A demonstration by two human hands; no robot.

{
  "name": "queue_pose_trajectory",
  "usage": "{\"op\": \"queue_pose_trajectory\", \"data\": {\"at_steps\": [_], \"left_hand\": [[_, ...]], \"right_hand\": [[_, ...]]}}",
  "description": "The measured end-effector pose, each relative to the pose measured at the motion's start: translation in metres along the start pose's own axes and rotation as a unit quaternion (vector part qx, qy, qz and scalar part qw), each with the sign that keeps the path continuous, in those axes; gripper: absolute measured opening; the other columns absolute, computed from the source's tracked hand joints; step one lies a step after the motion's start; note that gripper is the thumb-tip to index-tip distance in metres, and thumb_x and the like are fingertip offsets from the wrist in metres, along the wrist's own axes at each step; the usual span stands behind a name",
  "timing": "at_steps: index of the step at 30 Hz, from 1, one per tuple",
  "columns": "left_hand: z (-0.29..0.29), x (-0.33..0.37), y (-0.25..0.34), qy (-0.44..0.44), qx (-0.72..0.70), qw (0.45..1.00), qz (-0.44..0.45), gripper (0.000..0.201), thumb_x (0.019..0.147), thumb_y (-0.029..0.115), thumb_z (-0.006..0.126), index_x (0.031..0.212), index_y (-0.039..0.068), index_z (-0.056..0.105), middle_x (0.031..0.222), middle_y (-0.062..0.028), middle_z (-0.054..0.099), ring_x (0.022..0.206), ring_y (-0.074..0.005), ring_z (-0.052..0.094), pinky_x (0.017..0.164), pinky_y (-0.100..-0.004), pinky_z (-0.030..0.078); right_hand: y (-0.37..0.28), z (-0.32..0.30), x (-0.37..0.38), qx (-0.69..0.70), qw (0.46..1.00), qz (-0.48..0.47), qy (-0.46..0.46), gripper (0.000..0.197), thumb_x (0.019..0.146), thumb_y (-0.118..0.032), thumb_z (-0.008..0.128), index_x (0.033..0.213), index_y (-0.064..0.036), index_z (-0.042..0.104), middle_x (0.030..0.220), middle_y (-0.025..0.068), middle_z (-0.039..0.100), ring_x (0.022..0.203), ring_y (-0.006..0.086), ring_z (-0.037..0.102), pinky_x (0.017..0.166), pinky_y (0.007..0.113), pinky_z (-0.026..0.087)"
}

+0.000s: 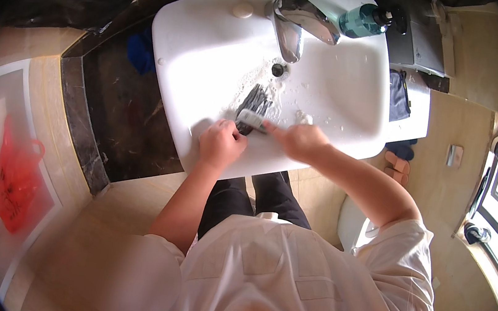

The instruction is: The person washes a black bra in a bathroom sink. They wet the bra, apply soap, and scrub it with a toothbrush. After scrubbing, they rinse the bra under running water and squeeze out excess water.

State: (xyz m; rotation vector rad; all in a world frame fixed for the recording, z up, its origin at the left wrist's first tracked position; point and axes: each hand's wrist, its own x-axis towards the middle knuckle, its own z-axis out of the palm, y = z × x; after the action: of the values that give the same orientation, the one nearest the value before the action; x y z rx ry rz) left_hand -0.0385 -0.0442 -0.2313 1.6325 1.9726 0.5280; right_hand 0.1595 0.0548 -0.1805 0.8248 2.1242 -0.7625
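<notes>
In the white sink (174,84), a dark, streaked, soft-looking item (257,99) lies wet with foam around it; its exact kind does not show. My left hand (223,142) is closed at its near end, pinching it against the sink's front slope. A pale grey scrub brush (250,118) rests across the dark item. My right hand (300,141) is closed around its handle from the right. The brush's underside is hidden.
A chrome faucet (290,33) stands at the sink's back, above the drain (278,70). Beside it are a teal pump bottle (362,21) and a round pale soap bar (242,10). A red plastic bag (16,177) hangs far left; slippers (397,167) lie right.
</notes>
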Motion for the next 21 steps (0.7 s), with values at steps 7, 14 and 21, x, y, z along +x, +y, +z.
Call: {"op": "queue_pose_trajectory", "data": {"at_steps": [7, 14, 21], "left_hand": [[0.002, 0.004, 0.000, 0.001, 0.000, 1.000, 0.003, 0.012, 0.065, 0.013, 0.065, 0.061, 0.008, 0.055, 0.067, -0.0088, 0.060, 0.061, -0.0322, 0.059, 0.055, -0.0449, 0.049], [0.004, 0.000, -0.003, 0.028, -0.002, 1.000, 0.007, 0.013, 0.064, 0.014, 0.066, 0.059, 0.008, 0.055, 0.065, -0.0084, 0.059, 0.060, -0.0315, 0.059, 0.053, -0.0444, 0.048], [0.004, -0.001, -0.004, 0.005, -0.003, 1.000, 0.010, 0.013, 0.064, 0.013, 0.066, 0.060, 0.009, 0.055, 0.067, -0.0075, 0.060, 0.060, -0.0310, 0.059, 0.053, -0.0438, 0.048]], "right_hand": [[-0.007, -0.011, -0.012, -0.020, 0.999, -0.017, -0.022, 0.061, 0.094, -0.010, 0.041, 0.149, -0.0277, 0.025, 0.088, 0.0122, 0.068, 0.076, 0.0234, 0.069, 0.068, 0.041, 0.056], [0.015, -0.022, -0.012, 0.069, 0.997, 0.046, -0.011, 0.060, 0.094, -0.011, 0.042, 0.149, -0.0283, 0.025, 0.087, 0.0127, 0.068, 0.077, 0.0278, 0.068, 0.073, 0.041, 0.055], [0.046, -0.020, 0.002, 0.068, 0.984, 0.132, 0.103, 0.056, 0.094, -0.013, 0.044, 0.148, -0.0237, 0.030, 0.071, 0.0131, 0.066, 0.063, 0.0256, 0.067, 0.059, 0.041, 0.053]]}}
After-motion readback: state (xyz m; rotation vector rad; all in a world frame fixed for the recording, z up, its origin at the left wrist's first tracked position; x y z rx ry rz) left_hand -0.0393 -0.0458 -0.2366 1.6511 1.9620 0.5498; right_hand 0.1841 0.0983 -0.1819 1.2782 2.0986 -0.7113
